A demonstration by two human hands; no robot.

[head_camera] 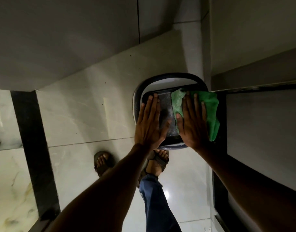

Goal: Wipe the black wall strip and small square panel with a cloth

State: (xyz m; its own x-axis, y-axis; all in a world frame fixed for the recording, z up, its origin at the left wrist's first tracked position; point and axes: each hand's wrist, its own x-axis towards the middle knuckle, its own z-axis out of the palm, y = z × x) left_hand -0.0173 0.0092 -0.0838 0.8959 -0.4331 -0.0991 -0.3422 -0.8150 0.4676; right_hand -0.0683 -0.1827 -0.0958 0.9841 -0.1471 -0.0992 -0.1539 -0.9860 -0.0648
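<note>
Blue denim covers the person's leg (156, 203) at the bottom of the view, and just above it two sandalled feet stand on pale glossy floor tiles (86, 124), the left foot (102, 162) apart from the right foot (158, 162), which sits just under the forearms. Both bare arms reach forward from the lower edge. The left hand (149, 123) lies flat with fingers straight and close together, gripping nothing, its palm on the left side of a small square panel (165, 113) whose dark speckled face shows between the two hands. The right hand (193, 121) is also spread flat, fingers slightly apart, pressing a green cloth (211, 111) against the right part of that panel; the cloth is pinned under the palm rather than clutched, and its folds spill out past the fingertips and down the right side (whether any of it is pinched between the fingers I cannot tell). The panel sits inside a rounded dark-rimmed frame (170, 76) with a pale inner band. To the right of the cloth a black wall strip (261, 87) runs off toward the right edge, the cloth's edge just touching its near end. On the left, a broad black band (33, 143) crosses marbled tiles, well apart from the hands. Beyond everything lies a plain grey wall surface (68, 39) in dim light.
</note>
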